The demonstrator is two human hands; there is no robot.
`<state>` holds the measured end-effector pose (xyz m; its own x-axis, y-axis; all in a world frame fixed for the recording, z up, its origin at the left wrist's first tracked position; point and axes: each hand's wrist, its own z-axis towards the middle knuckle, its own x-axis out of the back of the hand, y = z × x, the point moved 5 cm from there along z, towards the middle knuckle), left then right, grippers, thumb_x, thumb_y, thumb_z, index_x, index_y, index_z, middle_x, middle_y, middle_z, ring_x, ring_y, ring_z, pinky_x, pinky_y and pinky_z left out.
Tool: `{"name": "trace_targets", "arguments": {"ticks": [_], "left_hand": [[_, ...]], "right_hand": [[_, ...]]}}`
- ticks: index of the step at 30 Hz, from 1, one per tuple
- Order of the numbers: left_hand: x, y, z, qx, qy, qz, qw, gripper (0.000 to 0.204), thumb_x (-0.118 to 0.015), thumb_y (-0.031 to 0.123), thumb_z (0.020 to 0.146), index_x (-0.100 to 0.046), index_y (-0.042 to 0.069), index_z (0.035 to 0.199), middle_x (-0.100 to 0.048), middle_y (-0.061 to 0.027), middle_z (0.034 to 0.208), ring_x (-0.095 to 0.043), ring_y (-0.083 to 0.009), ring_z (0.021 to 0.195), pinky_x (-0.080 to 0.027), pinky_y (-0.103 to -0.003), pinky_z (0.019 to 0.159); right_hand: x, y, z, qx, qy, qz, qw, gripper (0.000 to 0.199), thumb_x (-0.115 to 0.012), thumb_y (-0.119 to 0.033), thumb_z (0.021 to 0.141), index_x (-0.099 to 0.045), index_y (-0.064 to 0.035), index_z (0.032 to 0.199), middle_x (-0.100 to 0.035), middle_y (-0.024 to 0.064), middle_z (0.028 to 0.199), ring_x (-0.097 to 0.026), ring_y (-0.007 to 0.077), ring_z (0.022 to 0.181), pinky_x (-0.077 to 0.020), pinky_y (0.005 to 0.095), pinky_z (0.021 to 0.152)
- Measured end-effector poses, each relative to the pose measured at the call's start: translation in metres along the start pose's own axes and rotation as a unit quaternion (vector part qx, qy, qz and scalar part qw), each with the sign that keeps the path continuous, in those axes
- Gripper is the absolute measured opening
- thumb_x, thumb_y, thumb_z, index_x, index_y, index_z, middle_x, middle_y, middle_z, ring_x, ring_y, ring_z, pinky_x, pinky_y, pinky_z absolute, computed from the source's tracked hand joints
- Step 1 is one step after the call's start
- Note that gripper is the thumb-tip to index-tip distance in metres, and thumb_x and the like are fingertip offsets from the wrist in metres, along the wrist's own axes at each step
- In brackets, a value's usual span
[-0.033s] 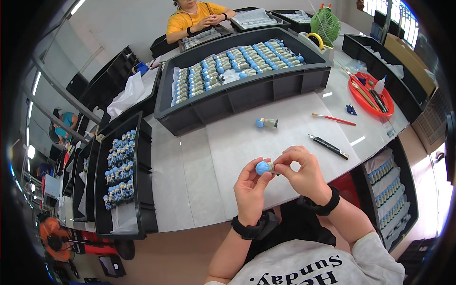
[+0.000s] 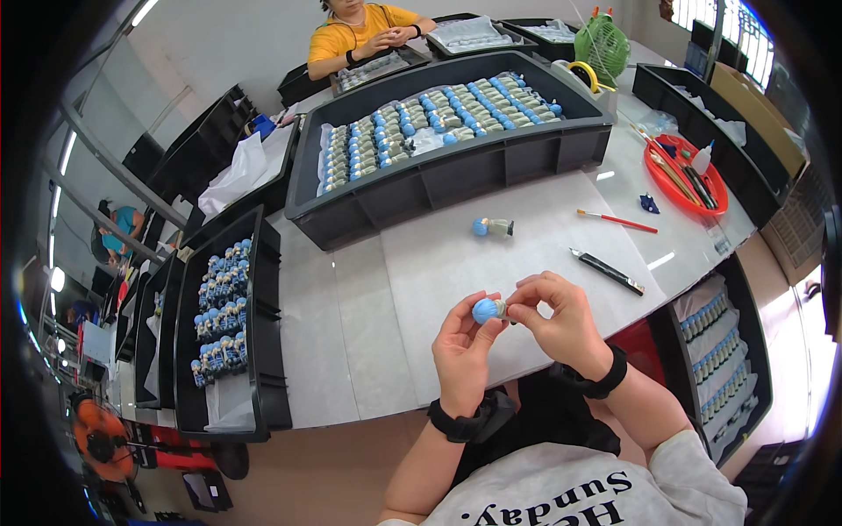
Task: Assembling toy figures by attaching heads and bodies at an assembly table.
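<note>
Just above the table's near edge, my two hands hold one small figurine (image 2: pixel 488 310) with a blue head and a pale grey-green body. The fingers and thumb of my left hand (image 2: pixel 467 337) are closed around its head end. At the body end, my right hand (image 2: pixel 557 316) pinches it between thumb and forefinger, and these fingers partly cover the body. A second figurine (image 2: pixel 493 227) of the same kind lies on its side on the white sheet, beyond my hands. To the right lie a black craft knife (image 2: pixel 607 271) and a red-handled paintbrush (image 2: pixel 617 221).
A large dark crate (image 2: pixel 447 180) of figurines stands at the back. Another crate (image 2: pixel 256 324) of blue figurines is at the left. A red tray (image 2: pixel 715 188) holds brushes and a small bottle. More figurines fill a crate (image 2: pixel 761 386) at lower right. Across the table sits a person (image 2: pixel 373 39).
</note>
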<state>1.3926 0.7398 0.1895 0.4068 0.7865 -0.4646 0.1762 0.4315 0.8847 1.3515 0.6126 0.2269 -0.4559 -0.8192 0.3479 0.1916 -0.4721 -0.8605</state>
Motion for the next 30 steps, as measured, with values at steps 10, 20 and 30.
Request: {"name": "trace_targets", "arguments": {"ticks": [10, 20, 30], "left_hand": [[-0.008, 0.006, -0.012, -0.038, 0.023, 0.057, 0.997, 0.032, -0.054, -0.012, 0.077, -0.05, -0.008, 0.108, -0.057, -0.0133, 0.105, -0.055, -0.0167, 0.096, -0.045, -0.026, 0.084], [-0.012, 0.011, -0.025, -0.112, -0.001, 0.067, 0.991, 0.027, -0.051, -0.007, 0.082, -0.049, -0.008, 0.109, -0.056, -0.0126, 0.103, -0.055, -0.0198, 0.093, -0.048, -0.029, 0.081], [-0.012, 0.015, -0.021, -0.143, 0.017, 0.079, 0.986, 0.025, -0.053, -0.004, 0.083, -0.05, -0.007, 0.108, -0.057, -0.0109, 0.1, -0.055, -0.0175, 0.089, -0.047, -0.027, 0.079]], "right_hand": [[0.003, -0.003, -0.008, -0.015, 0.027, 0.018, 0.999, 0.015, -0.064, 0.007, 0.066, -0.064, -0.0027, 0.078, -0.056, 0.0092, 0.068, -0.057, 0.0171, 0.062, -0.0462, 0.0246, 0.056], [0.002, -0.011, -0.022, 0.062, 0.096, 0.066, 0.991, 0.009, -0.063, 0.001, 0.069, -0.06, -0.0024, 0.077, -0.054, 0.0113, 0.072, -0.054, 0.0211, 0.061, -0.0427, 0.0295, 0.053], [0.0, -0.011, -0.01, 0.031, 0.048, 0.079, 0.995, 0.01, -0.065, 0.002, 0.071, -0.063, -0.0032, 0.078, -0.056, 0.0066, 0.072, -0.057, 0.0153, 0.062, -0.0433, 0.0242, 0.051]]}}
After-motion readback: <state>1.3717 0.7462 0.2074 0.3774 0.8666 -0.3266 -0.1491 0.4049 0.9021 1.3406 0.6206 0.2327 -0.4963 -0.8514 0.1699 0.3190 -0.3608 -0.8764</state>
